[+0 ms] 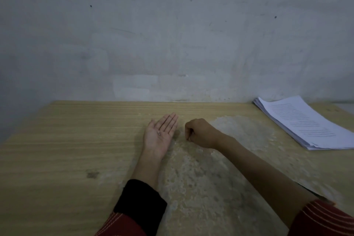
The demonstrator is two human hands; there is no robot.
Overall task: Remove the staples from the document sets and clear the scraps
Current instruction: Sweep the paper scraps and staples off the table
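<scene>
The left hand (155, 141) lies palm up, fingers straight, a loose staple (158, 133) resting on it. The right hand (199, 133) curls fingertips-down on the table (76, 140) — whether it pinches anything, I cannot tell. Tilting the palm could spill the staple. The documents (306, 122) lie well apart.

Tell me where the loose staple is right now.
In the head view, the staple lies in the upturned palm of the left hand, just left of the curled right hand.
</scene>
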